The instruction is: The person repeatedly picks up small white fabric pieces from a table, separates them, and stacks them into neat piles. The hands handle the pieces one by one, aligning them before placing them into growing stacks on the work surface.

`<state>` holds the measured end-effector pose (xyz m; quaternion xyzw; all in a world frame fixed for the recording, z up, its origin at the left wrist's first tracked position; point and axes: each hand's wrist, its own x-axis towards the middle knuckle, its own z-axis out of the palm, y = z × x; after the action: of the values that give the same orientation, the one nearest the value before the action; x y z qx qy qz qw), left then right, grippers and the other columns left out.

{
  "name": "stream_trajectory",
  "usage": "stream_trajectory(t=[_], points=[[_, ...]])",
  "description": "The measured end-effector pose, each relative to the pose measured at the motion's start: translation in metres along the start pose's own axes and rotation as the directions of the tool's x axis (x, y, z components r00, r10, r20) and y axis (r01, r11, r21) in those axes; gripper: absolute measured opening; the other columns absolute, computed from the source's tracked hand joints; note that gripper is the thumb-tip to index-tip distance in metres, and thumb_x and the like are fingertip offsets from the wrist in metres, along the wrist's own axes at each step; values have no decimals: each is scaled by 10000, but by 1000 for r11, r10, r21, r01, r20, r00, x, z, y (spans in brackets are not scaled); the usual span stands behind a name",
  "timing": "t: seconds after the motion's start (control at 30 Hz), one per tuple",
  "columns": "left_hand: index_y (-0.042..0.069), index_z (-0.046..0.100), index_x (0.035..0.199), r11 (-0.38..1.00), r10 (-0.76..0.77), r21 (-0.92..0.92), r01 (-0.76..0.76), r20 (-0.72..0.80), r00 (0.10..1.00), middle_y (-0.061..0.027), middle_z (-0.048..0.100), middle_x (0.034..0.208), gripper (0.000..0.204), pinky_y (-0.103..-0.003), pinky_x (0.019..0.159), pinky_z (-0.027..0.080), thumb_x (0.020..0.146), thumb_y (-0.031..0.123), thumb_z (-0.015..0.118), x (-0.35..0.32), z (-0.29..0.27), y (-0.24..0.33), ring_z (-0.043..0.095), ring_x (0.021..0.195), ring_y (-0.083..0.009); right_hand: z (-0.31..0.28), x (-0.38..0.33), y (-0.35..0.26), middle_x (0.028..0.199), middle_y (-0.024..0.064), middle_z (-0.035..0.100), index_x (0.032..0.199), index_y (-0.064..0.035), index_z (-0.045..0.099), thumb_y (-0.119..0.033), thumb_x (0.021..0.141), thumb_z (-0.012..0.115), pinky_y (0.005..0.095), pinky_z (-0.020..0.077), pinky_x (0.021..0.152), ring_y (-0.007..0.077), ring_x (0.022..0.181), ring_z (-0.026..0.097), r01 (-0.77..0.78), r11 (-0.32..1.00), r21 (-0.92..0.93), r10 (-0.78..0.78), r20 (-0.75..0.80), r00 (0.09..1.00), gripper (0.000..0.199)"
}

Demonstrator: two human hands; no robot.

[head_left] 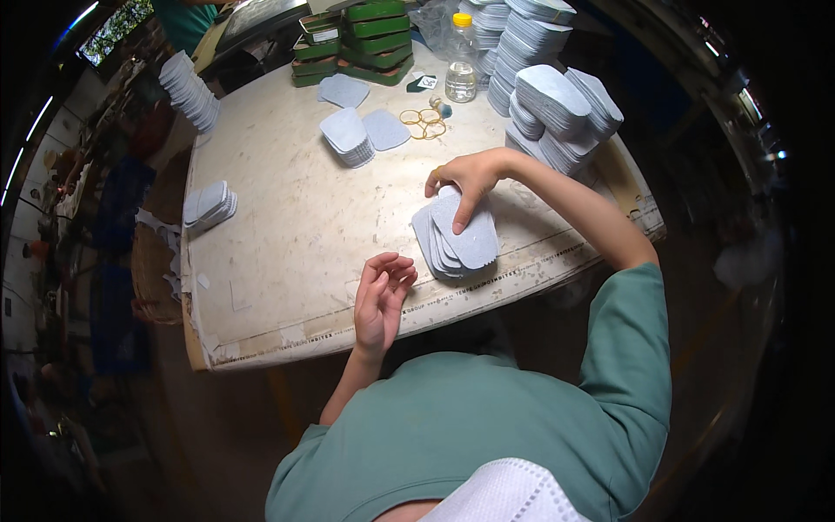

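Near the front edge of the table, my right hand (474, 184) grips the far end of a loosely fanned stack of light grey-blue fabric pads (470, 244). The thumb presses on the top pad, and the fingers curl over the far side, where their tips are partly hidden. Rounded corners and slightly jagged near edges show on these pads. To the left of the stack, my left hand (379, 300) is raised at the table's edge, palm up. Its fingers bend loosely, apart from the pads, with nothing in them.
Beyond lie a small pad stack (346, 137), yellow rubber bands (424, 123) and a yellow-capped clear bottle (462, 65). Tall pad piles (552, 109) stand at the right, green trays (374, 39) at the back. More pads (210, 205) rest at the left edge, beside a wicker basket (155, 270).
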<state>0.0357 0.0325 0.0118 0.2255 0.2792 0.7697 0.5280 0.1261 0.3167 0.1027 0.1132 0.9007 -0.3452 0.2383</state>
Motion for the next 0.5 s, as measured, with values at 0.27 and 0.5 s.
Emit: stream_trajectory(t=[0.27, 0.5], points=[[17, 311, 1406, 936, 145, 329, -125, -38, 989, -173, 356, 1439, 590, -420, 1150, 275, 909, 202, 572, 2, 14, 3, 368, 1346, -272, 35, -37, -17, 1027, 186, 676, 1163, 7, 556, -439, 588, 876, 319, 521, 817, 259, 928, 661, 89, 979, 186, -54, -186, 981, 795], [48, 151, 1490, 814, 137, 551, -183, 124, 983, -210, 343, 1457, 1114, -396, 1108, 342, 645, 117, 873, 7, 19, 19, 401, 1338, -291, 107, -42, -47, 1126, 63, 604, 1232, -24, 509, -159, 650, 894, 285, 470, 919, 141, 1063, 576, 567, 635, 525, -108, -667, 738, 711]])
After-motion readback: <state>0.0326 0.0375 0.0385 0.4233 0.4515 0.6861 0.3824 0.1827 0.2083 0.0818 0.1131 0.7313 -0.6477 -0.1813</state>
